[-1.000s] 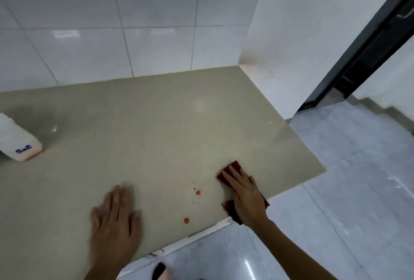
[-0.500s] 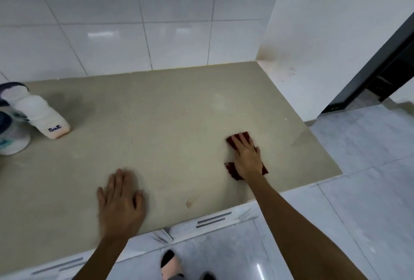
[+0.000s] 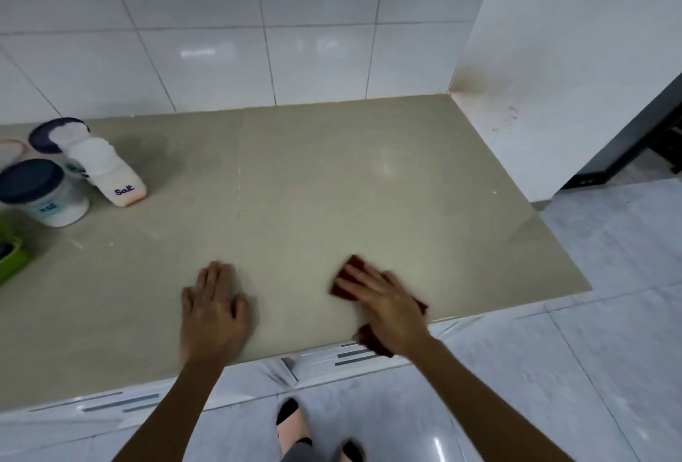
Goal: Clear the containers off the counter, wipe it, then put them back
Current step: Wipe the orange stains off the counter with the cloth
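- Cloth [image 3: 345, 282], dark red, lies at the tabletop's [image 3: 332, 184] front edge with one corner hanging over. The right hand [image 3: 387, 308] presses it flat, fingers [image 3: 356, 275] straight and close together.
- Just beside it, the left hand [image 3: 212, 308] braces palm-down on bare surface, fingers straight and nearly touching.
- Between the hands, the orange-red spots seen a second ago are gone. The faint smear that followed them no longer shows either, so this near strip looks wiped.
- The farther middle shows no marks.
- Far left, the containers wait in a cluster: the salt bottle [image 3: 118, 181] leaning tilted, a dark-lidded jar [image 3: 48, 199] and a second jar [image 3: 51, 133] behind. Returning them is probably the step that remains.
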`<state>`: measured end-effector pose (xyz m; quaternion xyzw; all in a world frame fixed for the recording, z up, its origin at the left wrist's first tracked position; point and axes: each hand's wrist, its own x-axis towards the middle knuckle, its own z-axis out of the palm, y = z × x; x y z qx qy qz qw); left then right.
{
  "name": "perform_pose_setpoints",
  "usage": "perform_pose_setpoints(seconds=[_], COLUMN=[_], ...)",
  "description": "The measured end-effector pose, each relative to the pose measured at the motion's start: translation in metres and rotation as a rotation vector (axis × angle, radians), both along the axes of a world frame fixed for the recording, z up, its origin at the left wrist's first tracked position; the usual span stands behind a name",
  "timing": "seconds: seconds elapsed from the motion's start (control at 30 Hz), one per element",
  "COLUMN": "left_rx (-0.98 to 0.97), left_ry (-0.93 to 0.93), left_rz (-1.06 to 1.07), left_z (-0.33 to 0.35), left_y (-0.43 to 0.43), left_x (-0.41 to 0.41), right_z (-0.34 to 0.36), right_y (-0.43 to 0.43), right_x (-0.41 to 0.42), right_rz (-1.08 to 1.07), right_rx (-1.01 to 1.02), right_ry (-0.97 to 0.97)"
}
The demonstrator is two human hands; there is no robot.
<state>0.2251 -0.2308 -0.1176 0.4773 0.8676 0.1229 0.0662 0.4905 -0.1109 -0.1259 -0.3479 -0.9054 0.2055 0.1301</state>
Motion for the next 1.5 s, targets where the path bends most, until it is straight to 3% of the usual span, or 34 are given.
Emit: perform_pose_setpoints(seconds=[0.17, 0.33, 0.47, 0.67, 0.77, 0.83, 0.9, 1.03, 1.17, 1.27, 1.37, 1.43, 1.5], left_rx=[-0.013, 0.019, 0.013, -0.001, 0.016, 0.024, 0.031, 0.039, -0.001, -0.012, -0.006, -0.006, -0.012], left_ry=[0.018, 0.036, 0.03, 0.017, 0.015, -0.002, -0.011, 0.001, 0.017, 0.035, 0.023, 0.019, 0.013], left_rz=[-0.022, 0.012, -0.041, -0.322, -0.338, -0.311, -0.305, -0.347, -0.352, -0.358, -0.357, -0.35, -0.35], left_z=[0.0, 0.003, 0.009, 0.005, 0.002, 0.001, 0.002, 0.006, 0.002, -0.007, -0.007, -0.006, -0.005], left_y=[0.001, -0.004, 0.023, 0.075, 0.092, 0.102, 0.116, 0.155, 0.185, 0.189, 0.188, 0.188, 0.188], left_x=[-0.002, 0.005, 0.037, 0.067, 0.054, 0.046, 0.04, 0.041, 0.041, 0.037, 0.039, 0.039, 0.039], right_z=[0.017, 0.019, 0.015, 0.013, 0.013, 0.014, 0.015, 0.016, 0.018, 0.014, 0.017, 0.019, 0.021], right_y=[0.04, -0.025, -0.015, 0.066, 0.088, 0.091, 0.087, 0.065, 0.08, 0.116, 0.144, 0.154, 0.156], right_x=[-0.021, -0.069, -0.017, 0.104, 0.134, 0.123, 0.088, -0.004, -0.012, 0.033, 0.07, 0.066, 0.039], right_rz=[-0.45, -0.063, -0.074, -0.499, -0.851, -0.961, -0.903, -0.433, -0.326, -0.399, -0.672, -0.895, -0.922], right_rx=[-0.044, -0.075, -0.079, -0.05, -0.051, -0.059, -0.039, -0.069, -0.057, -0.086, -0.061, -0.101, -0.074], right_ry=[-0.114, -0.102, -0.046, -0.049, -0.061, -0.12, -0.166, -0.069, -0.048, -0.071, -0.08, -0.103, -0.143])
